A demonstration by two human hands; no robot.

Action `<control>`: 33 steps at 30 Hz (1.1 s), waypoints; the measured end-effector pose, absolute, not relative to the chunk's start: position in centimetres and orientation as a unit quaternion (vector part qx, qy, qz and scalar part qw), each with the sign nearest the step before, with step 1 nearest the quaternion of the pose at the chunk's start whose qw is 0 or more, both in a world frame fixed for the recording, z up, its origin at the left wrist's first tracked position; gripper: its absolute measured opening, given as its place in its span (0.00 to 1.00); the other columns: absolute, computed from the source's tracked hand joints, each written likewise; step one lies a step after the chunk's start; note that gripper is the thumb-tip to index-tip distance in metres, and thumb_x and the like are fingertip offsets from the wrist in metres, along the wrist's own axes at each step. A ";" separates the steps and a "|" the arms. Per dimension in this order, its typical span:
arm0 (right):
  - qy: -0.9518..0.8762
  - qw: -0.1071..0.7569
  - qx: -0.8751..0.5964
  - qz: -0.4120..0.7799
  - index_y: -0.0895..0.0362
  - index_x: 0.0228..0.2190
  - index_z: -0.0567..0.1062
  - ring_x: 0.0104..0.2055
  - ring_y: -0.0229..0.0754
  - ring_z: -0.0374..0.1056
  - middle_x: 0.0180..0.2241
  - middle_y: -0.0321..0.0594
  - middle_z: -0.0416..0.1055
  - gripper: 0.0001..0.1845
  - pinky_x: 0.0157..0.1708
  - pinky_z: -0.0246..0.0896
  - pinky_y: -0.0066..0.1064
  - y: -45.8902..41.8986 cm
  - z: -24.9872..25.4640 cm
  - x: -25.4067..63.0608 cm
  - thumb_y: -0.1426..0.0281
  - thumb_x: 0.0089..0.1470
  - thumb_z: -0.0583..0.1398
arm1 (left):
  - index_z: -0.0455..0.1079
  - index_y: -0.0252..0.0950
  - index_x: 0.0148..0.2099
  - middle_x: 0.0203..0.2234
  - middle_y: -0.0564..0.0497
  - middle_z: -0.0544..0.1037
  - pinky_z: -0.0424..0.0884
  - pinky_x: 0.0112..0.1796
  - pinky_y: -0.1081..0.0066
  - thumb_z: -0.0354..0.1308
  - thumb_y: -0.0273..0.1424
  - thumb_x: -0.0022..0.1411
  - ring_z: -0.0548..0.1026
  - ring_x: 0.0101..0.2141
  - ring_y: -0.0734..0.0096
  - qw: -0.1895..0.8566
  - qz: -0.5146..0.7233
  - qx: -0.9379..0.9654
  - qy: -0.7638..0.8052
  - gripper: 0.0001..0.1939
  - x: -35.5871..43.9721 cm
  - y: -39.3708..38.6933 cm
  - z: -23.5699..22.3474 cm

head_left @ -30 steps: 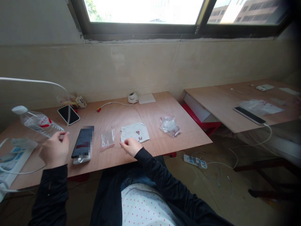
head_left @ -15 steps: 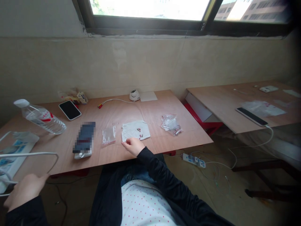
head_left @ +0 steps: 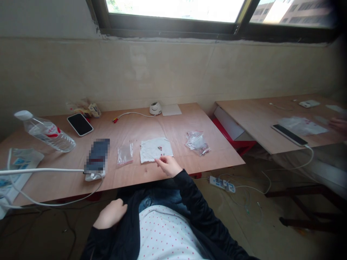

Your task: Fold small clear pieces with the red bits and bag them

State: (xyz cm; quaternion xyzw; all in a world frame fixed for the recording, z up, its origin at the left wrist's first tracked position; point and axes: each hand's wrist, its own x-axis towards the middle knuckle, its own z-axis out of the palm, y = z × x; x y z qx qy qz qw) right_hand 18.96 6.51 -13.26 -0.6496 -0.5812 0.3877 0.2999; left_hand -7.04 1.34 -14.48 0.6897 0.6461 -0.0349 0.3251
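On the plywood table (head_left: 135, 126) lies a crumpled white cloth (head_left: 149, 153) holding several tiny red-and-silver parts (head_left: 160, 147). My right hand (head_left: 168, 166) rests at the cloth's lower right corner, its fingertips beside the cloth and no part visibly in them. My left hand (head_left: 110, 213) is off the table, curled over my lap. To the left of the cloth lies a small clear zip bag (head_left: 125, 154). A crumpled plastic bag of parts (head_left: 196, 143) lies to its right. A pixelated phone (head_left: 97, 156) sits on a white device (head_left: 93, 177).
A white cable (head_left: 46, 170) crosses the table's left part. Further back are a water bottle (head_left: 47, 131), a black phone (head_left: 80, 124) and a dome camera (head_left: 155, 108). Another person's hand (head_left: 338, 124) shows at the second table (head_left: 257, 122). A power strip (head_left: 222, 184) lies on the floor.
My left hand has moved right from the table's lower left corner to my lap, and the white cable now lies across the table. My right hand has slid right along the cloth's lower edge.
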 end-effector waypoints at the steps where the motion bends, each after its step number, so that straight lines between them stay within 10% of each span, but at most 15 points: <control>1: -0.575 0.312 -0.648 0.390 0.60 0.21 0.71 0.18 0.33 0.57 0.13 0.32 0.58 0.21 0.19 0.49 0.23 6.4 -13.3 19.4 0.57 0.53 0.52 | 0.57 0.38 0.14 0.14 0.45 0.72 0.61 0.22 0.65 0.50 0.35 0.51 0.72 0.19 0.56 0.331 -0.044 0.699 0.632 0.17 -5.7 1.1 -14.3; 9: -0.483 0.409 -0.721 0.284 0.59 0.23 0.70 0.22 0.37 0.61 0.18 0.36 0.65 0.16 0.23 0.54 0.26 7.0 -13.7 25.7 0.58 0.47 0.55 | 0.64 0.39 0.31 0.25 0.49 0.74 0.59 0.28 0.70 0.42 0.38 0.61 0.73 0.29 0.63 0.318 0.019 0.777 0.542 0.13 0.8 2.4 -9.0; 33: -0.374 0.155 -0.912 0.072 0.59 0.32 0.75 0.45 0.54 0.62 0.35 0.52 0.71 0.19 0.44 0.47 0.45 12.2 -15.2 31.4 0.59 0.51 0.52 | 0.65 0.37 0.34 0.29 0.49 0.72 0.62 0.31 0.71 0.44 0.31 0.62 0.70 0.31 0.67 0.353 0.150 0.833 0.398 0.10 7.1 2.2 -7.6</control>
